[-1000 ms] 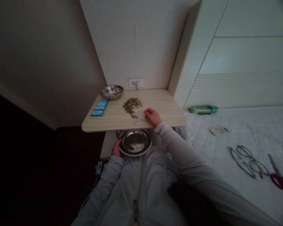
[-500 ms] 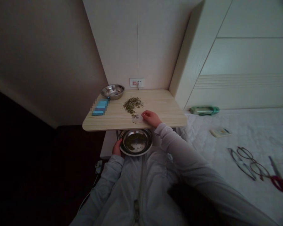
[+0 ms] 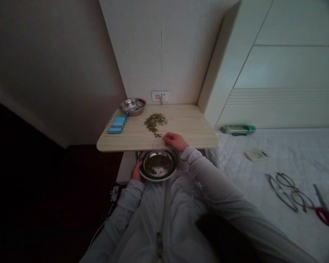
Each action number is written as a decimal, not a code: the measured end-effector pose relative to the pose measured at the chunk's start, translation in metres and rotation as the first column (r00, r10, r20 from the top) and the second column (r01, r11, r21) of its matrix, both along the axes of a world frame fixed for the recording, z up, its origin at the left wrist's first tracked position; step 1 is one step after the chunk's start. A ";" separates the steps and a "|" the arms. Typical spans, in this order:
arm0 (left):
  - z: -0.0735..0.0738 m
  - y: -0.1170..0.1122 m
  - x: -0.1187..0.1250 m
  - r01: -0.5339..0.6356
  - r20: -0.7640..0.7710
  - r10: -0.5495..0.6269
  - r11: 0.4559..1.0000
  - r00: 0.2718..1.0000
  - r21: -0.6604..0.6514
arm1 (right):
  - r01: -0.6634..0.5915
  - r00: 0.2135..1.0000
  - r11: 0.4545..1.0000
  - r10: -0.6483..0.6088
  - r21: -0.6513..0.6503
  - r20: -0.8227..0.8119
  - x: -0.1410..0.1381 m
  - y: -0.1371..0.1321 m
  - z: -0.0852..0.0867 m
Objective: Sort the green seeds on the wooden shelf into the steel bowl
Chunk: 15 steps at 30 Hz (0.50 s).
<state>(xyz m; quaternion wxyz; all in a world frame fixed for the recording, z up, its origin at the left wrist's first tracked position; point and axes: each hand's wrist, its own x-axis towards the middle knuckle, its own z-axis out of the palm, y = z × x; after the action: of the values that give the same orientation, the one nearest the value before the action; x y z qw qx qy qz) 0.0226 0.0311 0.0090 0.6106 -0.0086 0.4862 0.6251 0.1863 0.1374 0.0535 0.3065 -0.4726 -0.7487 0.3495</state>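
A small wooden table (image 3: 186,124) carries a pile of small green beans (image 3: 154,122). My right hand (image 3: 174,140) rests near the table's front edge, fingers curled on a small pale flat piece (image 3: 157,144) that it presses against the tabletop beside a few loose beans. Just below the front edge, my left hand (image 3: 135,171) grips the left rim of a steel bowl (image 3: 158,165) that holds some beans. Both arms are in pale grey sleeves.
A second steel bowl (image 3: 132,106) and a blue box (image 3: 116,125) sit at the table's back left. A wall socket (image 3: 160,96) is behind. On the white bed to the right lie a green bottle (image 3: 238,129), a small card (image 3: 257,155), glasses (image 3: 286,188) and red scissors (image 3: 326,212).
My right hand has slid with the pale piece from beside the bean pile toward the table's front edge, above the held bowl. My left hand and the bowl have stayed put.
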 end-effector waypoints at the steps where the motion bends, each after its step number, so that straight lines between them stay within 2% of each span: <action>1: 0.000 0.000 0.000 -0.002 0.001 0.002 1.000 1.000 0.000 | -0.011 1.000 1.000 0.010 -0.015 -0.011 0.000 -0.001 0.000; 5: -0.004 0.001 -0.001 0.001 0.015 -0.001 1.000 1.000 0.018 | -0.067 0.993 0.994 0.057 -0.089 -0.106 0.000 -0.002 0.001; 8: -0.008 0.002 -0.003 0.029 0.028 -0.030 0.999 0.999 0.027 | -0.056 0.974 0.990 0.026 -0.126 -0.227 0.002 0.001 0.001; 11: -0.013 0.003 -0.005 0.018 0.033 -0.020 0.999 0.999 0.047 | 0.073 0.952 0.993 -0.097 -0.094 -0.290 0.003 0.008 0.001; 15: -0.016 0.003 -0.006 -0.016 0.055 0.013 0.999 0.998 0.046 | 0.235 0.946 0.972 -0.229 0.000 -0.229 0.003 0.018 0.000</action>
<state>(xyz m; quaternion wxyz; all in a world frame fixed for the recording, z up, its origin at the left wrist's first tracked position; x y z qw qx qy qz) 0.0165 0.0339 -0.0075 0.6192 -0.0151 0.4545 0.6401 0.1896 0.1557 0.0536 0.4354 -0.5101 -0.6526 0.3527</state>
